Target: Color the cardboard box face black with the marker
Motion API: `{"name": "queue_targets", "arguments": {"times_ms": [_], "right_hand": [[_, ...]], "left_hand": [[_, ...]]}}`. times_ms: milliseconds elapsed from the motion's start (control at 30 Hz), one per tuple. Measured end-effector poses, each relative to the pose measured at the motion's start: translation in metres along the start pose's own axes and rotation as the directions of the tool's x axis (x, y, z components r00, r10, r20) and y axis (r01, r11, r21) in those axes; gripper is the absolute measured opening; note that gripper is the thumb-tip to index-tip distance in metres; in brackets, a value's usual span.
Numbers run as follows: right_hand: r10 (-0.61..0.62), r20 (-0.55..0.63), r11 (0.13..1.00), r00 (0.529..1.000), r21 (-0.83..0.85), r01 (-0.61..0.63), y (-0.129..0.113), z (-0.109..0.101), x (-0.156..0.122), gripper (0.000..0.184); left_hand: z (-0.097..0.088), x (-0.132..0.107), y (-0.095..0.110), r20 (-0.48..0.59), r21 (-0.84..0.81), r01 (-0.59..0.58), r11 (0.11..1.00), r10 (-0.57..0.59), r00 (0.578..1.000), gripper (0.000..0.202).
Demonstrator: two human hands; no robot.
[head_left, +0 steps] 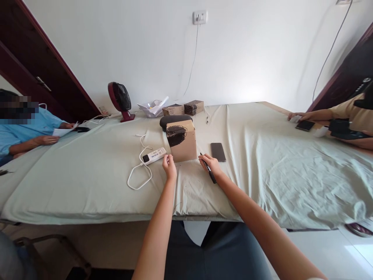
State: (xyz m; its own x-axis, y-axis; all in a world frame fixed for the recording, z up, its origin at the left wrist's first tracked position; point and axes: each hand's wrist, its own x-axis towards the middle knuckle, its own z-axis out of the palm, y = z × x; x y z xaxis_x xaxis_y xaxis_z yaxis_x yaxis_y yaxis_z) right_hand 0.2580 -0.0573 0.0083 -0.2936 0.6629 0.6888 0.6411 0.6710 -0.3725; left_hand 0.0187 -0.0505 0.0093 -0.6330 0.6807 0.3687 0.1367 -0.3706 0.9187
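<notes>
A cardboard box [186,146] stands on the cloth in front of me, with a black scribbled patch across its upper left. Just off its lower left corner, my left hand [169,166] is closed with its fingers curled, and I see nothing in them. My right hand [211,165] grips a black marker pen [211,176] to the right of the box; the pen's upper end points toward the box. Close beyond that hand lies a dark smartphone [218,152]. A white power bank [154,155] with a white cable [130,175] lies left of the box.
Behind the box are a dark rounded object [163,123], two smaller scribbled boxes [173,110], a white basket [150,110] and a red fan [126,115]. One person [32,128] holds paper at the left; another [357,116] sits at the right. A pale green cloth [87,186] covers the table.
</notes>
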Motion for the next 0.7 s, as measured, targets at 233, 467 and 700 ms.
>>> {"name": "queue_targets", "arguments": {"times_ms": [233, 467, 700], "right_hand": [[0.019, -0.019, 0.996, 1.000, 0.087, -0.017, 0.002, 0.000, 0.000, 0.032], [0.066, 0.015, 0.987, 0.998, 0.148, -0.067, 0.001, -0.003, 0.000, 0.025], [0.078, 0.099, 0.966, 0.992, 0.238, -0.100, 0.002, -0.008, -0.003, 0.031]], "left_hand": [[-0.042, -0.060, 0.034, 0.264, 0.102, -0.203, 0.974, 0.171, 0.949, 0.045], [-0.089, -0.120, 0.065, 0.680, 0.100, -0.467, 0.878, 0.283, 0.676, 0.036], [-0.084, -0.163, 0.074, 0.829, -0.005, -0.556, 0.831, 0.314, 0.463, 0.036]]}}
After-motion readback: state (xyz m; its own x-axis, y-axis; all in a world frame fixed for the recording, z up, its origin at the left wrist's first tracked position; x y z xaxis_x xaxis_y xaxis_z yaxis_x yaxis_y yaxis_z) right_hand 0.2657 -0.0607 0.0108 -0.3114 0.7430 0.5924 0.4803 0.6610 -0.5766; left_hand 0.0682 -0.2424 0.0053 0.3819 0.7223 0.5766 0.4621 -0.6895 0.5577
